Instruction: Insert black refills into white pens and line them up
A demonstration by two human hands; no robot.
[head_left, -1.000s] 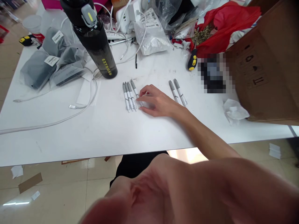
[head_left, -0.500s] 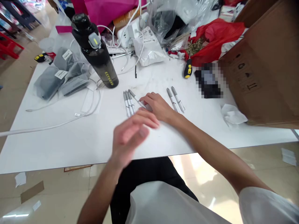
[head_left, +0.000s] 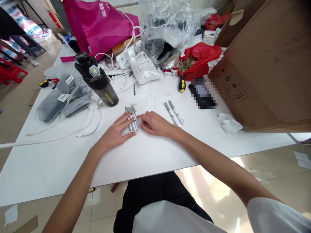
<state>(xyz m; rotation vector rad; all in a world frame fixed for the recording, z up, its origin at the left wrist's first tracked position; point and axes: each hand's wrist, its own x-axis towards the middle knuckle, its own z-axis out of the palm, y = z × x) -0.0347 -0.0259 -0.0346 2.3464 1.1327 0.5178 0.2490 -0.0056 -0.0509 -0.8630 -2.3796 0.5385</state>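
Several grey-and-white pens point(head_left: 131, 117) lie side by side in a row on the white table. My left hand point(head_left: 115, 136) rests on the left part of this row, its fingers stretched out and spread over the pens. At the row's right end is another pen point(head_left: 134, 109), slightly tilted, with its grey end pointing away from me. The curled fingers of my right hand point(head_left: 156, 124) pinch its barrel and partly hide it. Two more pens, a left one point(head_left: 171, 114) and a right one point(head_left: 176, 112), lie apart to the right of my right hand.
A dark bottle point(head_left: 102, 85) stands behind the pens at left, near bagged dark items point(head_left: 52, 106) and white cables point(head_left: 94, 124). Farther back are a white parcel point(head_left: 145, 69), a screwdriver point(head_left: 182, 84) and a red bag point(head_left: 204, 56). A cardboard box point(head_left: 262, 84) borders the right.
My left hand has come down from the air onto the pens at left. The pen under my right hand now lies closer to the row and straighter. The view has shifted.
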